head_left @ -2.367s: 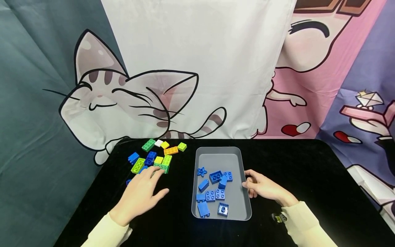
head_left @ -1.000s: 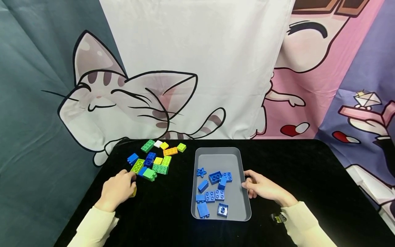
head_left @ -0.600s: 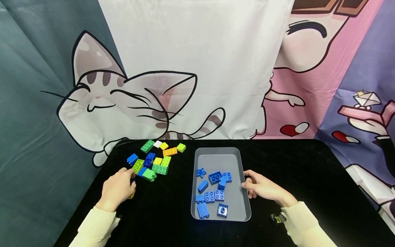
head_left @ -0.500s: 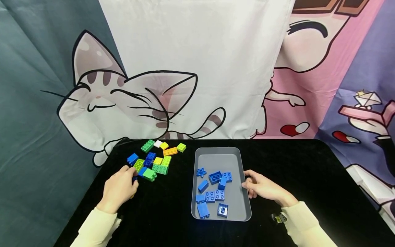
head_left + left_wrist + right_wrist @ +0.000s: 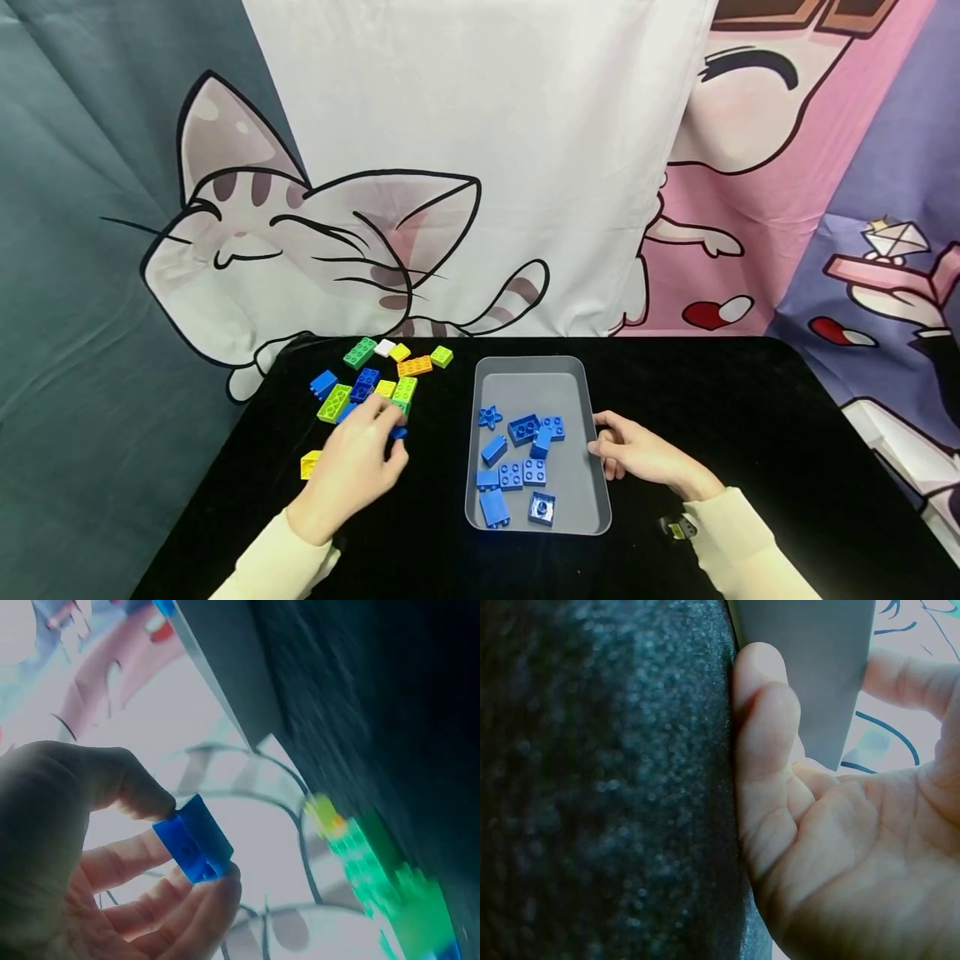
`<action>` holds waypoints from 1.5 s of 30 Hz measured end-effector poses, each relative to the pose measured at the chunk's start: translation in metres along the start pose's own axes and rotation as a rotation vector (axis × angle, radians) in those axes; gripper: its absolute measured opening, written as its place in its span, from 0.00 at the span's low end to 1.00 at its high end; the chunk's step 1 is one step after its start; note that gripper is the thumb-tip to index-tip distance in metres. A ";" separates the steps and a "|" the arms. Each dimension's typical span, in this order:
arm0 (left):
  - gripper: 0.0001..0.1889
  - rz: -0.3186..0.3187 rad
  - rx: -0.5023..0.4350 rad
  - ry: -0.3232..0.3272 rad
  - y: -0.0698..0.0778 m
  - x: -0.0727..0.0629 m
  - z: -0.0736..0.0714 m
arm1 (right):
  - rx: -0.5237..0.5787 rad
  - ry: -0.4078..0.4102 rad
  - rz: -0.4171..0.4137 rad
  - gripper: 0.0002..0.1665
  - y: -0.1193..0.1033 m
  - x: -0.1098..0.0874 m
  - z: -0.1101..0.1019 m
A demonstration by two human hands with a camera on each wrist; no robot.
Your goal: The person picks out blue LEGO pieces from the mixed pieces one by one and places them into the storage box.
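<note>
In the left wrist view, a small blue toy brick (image 5: pixel 196 838) is pinched between the thumb and fingertips of my left hand (image 5: pixel 351 467). From the head view only a bit of that brick shows past the fingers, above the table beside the pile of coloured bricks. My right hand (image 5: pixel 637 454) grips the right side of a grey tray (image 5: pixel 577 392), its thumb at the rim and its other fingers low against the outer wall. Inside the tray lie several blue bricks (image 5: pixel 511 475) and a blue star-shaped piece (image 5: pixel 491 417).
Left of the tray, loose green, orange (image 5: pixel 415 366), white, yellow and blue bricks (image 5: pixel 323 383) lie on the black-covered table (image 5: pixel 720 400). A yellow brick (image 5: pixel 310 464) lies apart, left of my left hand. Cartoon-printed cloth (image 5: pixel 525 125) hangs behind the table.
My left hand has moved right from the pile's near left, lifting the blue brick away and uncovering the yellow one. The right hand and tray have stayed in place.
</note>
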State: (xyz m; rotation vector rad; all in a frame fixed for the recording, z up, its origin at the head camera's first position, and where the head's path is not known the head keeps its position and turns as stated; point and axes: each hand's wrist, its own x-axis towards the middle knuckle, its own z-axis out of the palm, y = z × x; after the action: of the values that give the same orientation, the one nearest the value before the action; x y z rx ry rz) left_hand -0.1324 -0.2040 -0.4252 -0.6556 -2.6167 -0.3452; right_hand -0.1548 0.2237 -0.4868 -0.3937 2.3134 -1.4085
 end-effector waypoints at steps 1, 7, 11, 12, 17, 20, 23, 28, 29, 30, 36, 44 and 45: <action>0.10 0.009 -0.023 -0.010 0.006 0.002 0.001 | 0.002 0.001 0.002 0.31 0.000 0.000 0.000; 0.13 0.063 -0.124 -0.082 0.036 0.010 0.010 | 0.019 0.009 -0.007 0.30 -0.001 0.001 0.000; 0.10 0.121 -0.176 -0.118 0.053 0.013 0.018 | 0.025 0.010 -0.012 0.31 -0.001 0.001 0.000; 0.10 0.138 -0.188 -0.128 0.057 0.013 0.020 | 0.025 0.009 -0.013 0.31 -0.001 0.001 0.000; 0.09 0.240 -0.218 -0.161 0.077 0.012 0.028 | 0.021 0.008 -0.012 0.30 -0.001 0.001 0.000; 0.10 0.289 -0.211 -0.182 0.087 0.011 0.032 | 0.014 0.008 -0.010 0.30 0.000 0.000 0.000; 0.11 0.330 -0.206 -0.196 0.095 0.010 0.035 | 0.011 0.008 -0.003 0.30 0.000 0.000 0.000; 0.14 0.379 -0.229 -0.221 0.105 0.007 0.040 | 0.019 0.005 -0.012 0.30 0.000 0.001 0.001; 0.17 0.382 -0.231 -0.237 0.106 0.006 0.040 | 0.020 0.005 -0.012 0.30 0.000 0.001 0.001; 0.21 0.382 -0.232 -0.255 0.107 0.005 0.040 | 0.019 0.004 -0.017 0.30 0.000 0.001 0.000; 0.42 0.347 -0.185 -0.336 0.102 0.003 0.037 | 0.020 0.006 -0.017 0.31 -0.002 0.002 0.000; 0.44 0.256 -0.118 -0.353 0.077 0.008 0.025 | 0.023 0.009 -0.018 0.31 -0.003 0.000 0.000; 0.45 0.239 -0.112 -0.355 0.073 0.008 0.024 | 0.022 0.010 -0.018 0.31 -0.002 0.000 0.000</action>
State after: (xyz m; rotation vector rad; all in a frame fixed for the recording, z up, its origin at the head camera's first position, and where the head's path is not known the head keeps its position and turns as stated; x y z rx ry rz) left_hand -0.1104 -0.1304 -0.4326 -1.1482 -2.8189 -0.3272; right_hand -0.1542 0.2226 -0.4848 -0.4026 2.3055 -1.4470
